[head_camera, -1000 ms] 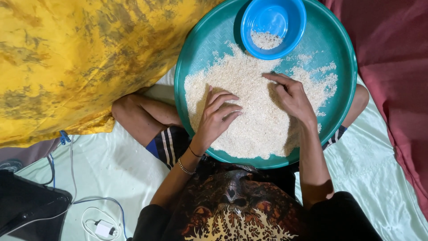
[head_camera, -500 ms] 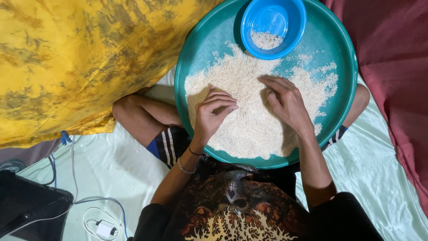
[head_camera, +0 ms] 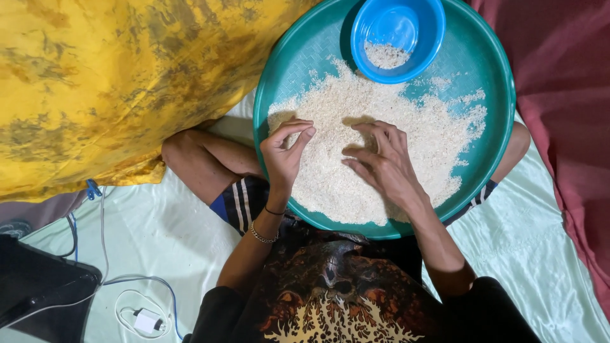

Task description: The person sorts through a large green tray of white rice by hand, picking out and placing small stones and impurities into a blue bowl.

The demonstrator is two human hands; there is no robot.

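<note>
A round teal tray (head_camera: 489,70) rests on my lap, spread with a layer of white rice (head_camera: 343,108). A small blue bowl (head_camera: 406,25) with a little rice in it sits at the tray's far edge. My left hand (head_camera: 284,152) hovers on the rice at the tray's near-left side, fingers curled and thumb close to the fingertips. My right hand (head_camera: 381,162) lies on the rice in the middle, fingers spread and bent. Whether either hand pinches any grains is too small to tell.
A big yellow mottled cloth (head_camera: 114,82) fills the left side. A dark red cloth (head_camera: 572,127) lies to the right. Pale green sheet (head_camera: 152,235) covers the floor, with a dark device (head_camera: 38,292), cables and a white charger (head_camera: 146,321) at lower left.
Both hands have drawn slightly toward me and to the left across the rice; the left hand's fingers have curled in. Tray and bowl have stayed put.
</note>
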